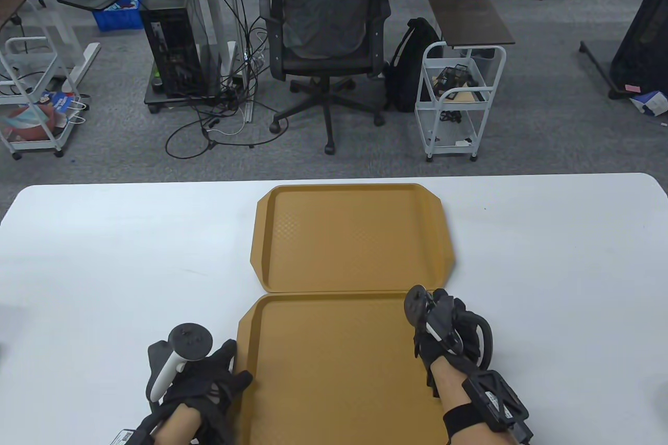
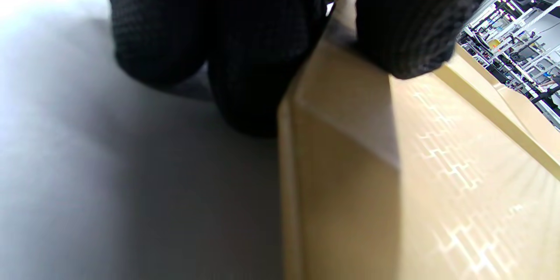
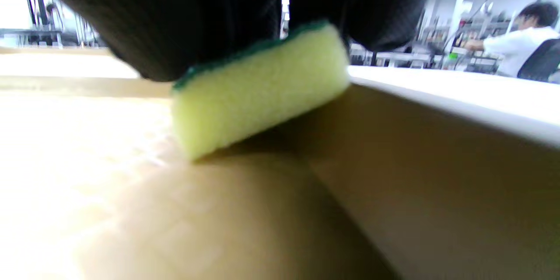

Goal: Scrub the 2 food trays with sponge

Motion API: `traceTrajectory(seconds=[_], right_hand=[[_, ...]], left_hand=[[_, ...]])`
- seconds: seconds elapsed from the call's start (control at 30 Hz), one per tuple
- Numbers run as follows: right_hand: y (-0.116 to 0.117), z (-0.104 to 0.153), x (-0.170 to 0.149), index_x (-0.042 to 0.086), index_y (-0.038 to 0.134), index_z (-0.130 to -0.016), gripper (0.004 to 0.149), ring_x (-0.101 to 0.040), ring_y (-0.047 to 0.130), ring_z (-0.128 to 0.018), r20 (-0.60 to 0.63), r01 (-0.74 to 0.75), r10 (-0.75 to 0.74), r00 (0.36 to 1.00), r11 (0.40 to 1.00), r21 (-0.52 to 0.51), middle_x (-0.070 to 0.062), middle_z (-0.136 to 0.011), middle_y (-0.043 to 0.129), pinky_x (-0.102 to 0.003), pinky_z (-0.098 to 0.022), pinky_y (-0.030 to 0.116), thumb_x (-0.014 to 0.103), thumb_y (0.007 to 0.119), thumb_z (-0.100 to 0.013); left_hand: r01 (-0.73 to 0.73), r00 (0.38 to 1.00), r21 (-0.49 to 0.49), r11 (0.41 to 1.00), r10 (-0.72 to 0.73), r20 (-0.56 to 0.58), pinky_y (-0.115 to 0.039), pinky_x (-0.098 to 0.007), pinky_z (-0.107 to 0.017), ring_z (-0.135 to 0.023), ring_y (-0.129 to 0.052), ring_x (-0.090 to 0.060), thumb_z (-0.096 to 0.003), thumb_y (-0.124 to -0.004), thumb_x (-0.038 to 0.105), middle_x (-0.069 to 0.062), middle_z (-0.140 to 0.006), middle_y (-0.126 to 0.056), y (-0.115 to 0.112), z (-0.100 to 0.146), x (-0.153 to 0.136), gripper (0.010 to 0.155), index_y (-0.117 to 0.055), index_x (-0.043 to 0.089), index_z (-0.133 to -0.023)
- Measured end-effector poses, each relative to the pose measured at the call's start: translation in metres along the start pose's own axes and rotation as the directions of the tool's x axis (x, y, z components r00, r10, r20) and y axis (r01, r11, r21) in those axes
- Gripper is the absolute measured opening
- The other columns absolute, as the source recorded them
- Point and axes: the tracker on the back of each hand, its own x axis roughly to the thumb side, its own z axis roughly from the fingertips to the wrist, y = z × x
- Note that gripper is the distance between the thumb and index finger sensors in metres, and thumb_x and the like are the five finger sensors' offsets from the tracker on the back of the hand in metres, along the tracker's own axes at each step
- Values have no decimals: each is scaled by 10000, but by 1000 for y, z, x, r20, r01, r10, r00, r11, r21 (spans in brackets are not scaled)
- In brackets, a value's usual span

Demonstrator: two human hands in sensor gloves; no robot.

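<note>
Two brown food trays lie end to end on the white table [image 1: 104, 267]: the far tray [image 1: 355, 236] and the near tray [image 1: 334, 361]. My left hand [image 1: 236, 371] grips the near tray's left rim [image 2: 288, 175], fingers [image 2: 249, 74] outside on the table and thumb [image 2: 407, 22] over the rim. At that tray's far right corner is my right hand [image 1: 439, 312]. It holds a yellow sponge [image 3: 258, 92] with a green top, tilted, its lower edge on the tray floor [image 3: 131, 210] beside the right wall. The sponge is hidden in the table view.
Beyond the table's far edge stand a black office chair [image 1: 326, 33] with a person seated behind it, a white wire cart [image 1: 459, 95], a black backpack [image 1: 412, 64] and a computer tower [image 1: 169, 48] with loose cables on the floor.
</note>
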Motion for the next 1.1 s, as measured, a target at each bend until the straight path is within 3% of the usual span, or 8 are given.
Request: traceTrajectory(seconds=[0.13, 0.33, 0.57, 1.1], right_hand=[[0, -2, -4, 251, 786, -950, 493, -333, 783, -831, 53, -12, 9, 999, 998, 55, -24, -1112, 622, -502, -659, 744, 325, 861, -468], [1, -2, 7, 199, 766, -968, 522, -349, 811, -785, 86, -5, 0, 996, 998, 57, -92, -1109, 608, -489, -640, 778, 305, 863, -467], [6, -1, 34, 186, 769, -962, 527, -350, 842, -743, 154, 187, -197, 968, 979, 81, -118, -1094, 616, -481, -603, 803, 320, 870, -462], [8, 17, 157, 184, 763, -964, 554, -329, 870, -697, 341, 293, -327, 881, 944, 149, -128, -1088, 612, -465, -570, 826, 350, 890, -451]], left_hand=[[-3, 1000, -17, 1000, 2, -6, -951, -384, -374, -376, -1122, -181, -411, -882, 469, -15, -694, -973, 0, -1, 0, 809, -503, 281, -1100], [-17, 1000, -39, 999, 17, -8, -947, -383, -377, -378, -1121, -185, -412, -879, 468, -13, -689, -974, 1, -2, -1, 813, -488, 287, -1102], [-55, 998, -56, 997, 54, -6, -939, -385, -377, -376, -1110, -187, -416, -875, 462, -2, -696, -983, 1, -3, -3, 806, -477, 302, -1098], [-97, 995, -55, 994, 96, -18, -938, -378, -366, -376, -1111, -183, -414, -880, 461, 9, -694, -997, 2, -5, -7, 790, -494, 340, -1093]])
